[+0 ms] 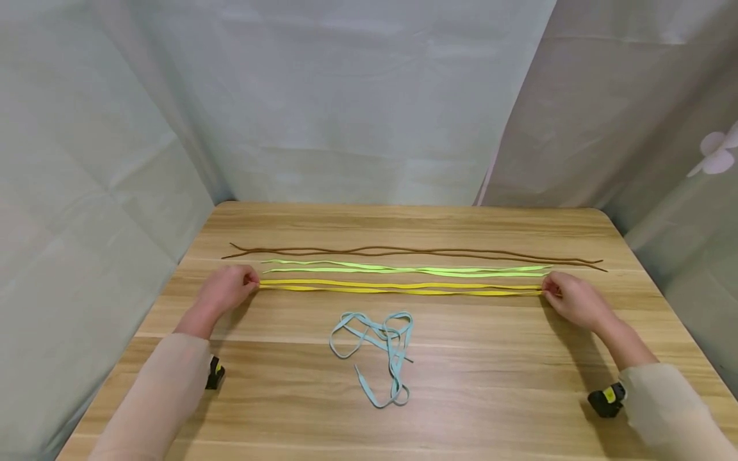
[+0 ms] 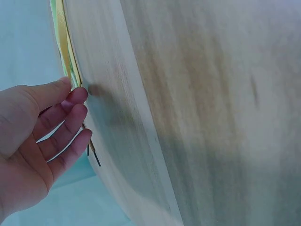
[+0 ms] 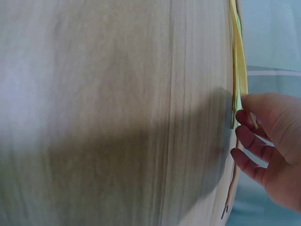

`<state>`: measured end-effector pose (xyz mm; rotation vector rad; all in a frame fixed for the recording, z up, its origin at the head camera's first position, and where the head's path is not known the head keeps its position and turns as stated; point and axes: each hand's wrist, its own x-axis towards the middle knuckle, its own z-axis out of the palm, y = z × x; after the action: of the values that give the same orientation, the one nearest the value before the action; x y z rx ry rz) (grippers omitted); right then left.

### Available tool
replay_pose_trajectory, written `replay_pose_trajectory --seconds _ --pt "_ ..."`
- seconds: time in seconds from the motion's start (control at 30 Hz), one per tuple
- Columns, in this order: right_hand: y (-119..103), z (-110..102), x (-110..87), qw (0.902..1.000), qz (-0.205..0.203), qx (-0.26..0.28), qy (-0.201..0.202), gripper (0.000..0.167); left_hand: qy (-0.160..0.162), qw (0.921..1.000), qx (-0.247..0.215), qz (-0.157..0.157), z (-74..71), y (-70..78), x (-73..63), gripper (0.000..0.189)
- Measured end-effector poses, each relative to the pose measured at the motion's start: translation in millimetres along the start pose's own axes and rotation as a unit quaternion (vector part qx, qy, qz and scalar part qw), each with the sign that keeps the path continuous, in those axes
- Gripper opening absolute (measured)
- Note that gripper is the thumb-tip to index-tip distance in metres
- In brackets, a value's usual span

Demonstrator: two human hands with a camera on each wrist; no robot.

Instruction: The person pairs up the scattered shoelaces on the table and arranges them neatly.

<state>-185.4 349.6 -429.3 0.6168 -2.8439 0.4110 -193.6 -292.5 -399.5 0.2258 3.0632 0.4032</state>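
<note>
Two yellow laces [image 1: 403, 292] stretched across the wooden table [image 1: 473, 358], flat, bright and nearly parallel, each with a slight ripple and a twist or two that thinned the band! The left hand [image 1: 225, 288] had one end nipped between thumb and forefinger, its other fingers loosely bent; over on the far side, the right hand [image 1: 576, 301] matched it, pinching the opposite end, a slim yellow tip poking out past the grip in the right wrist view. Just beside those fingers the second strand came to its own narrow, stiff end. Right behind the yellow pair ran lime-green laces [image 1: 369, 270], then thin, round brown laces [image 1: 380, 247] beyond them, while a pale blue lace [image 1: 395, 368] sprawled in loose loops on the near side!
</note>
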Motion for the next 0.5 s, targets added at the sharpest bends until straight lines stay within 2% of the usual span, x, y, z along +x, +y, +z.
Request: replay_pose_trajectory --seconds 0.5 --pt "2.1 6.7 3.8 0.9997 0.02 -0.004 -0.011 0.01 -0.016 0.9997 0.007 -0.019 6.6 -3.4 10.2 0.008"
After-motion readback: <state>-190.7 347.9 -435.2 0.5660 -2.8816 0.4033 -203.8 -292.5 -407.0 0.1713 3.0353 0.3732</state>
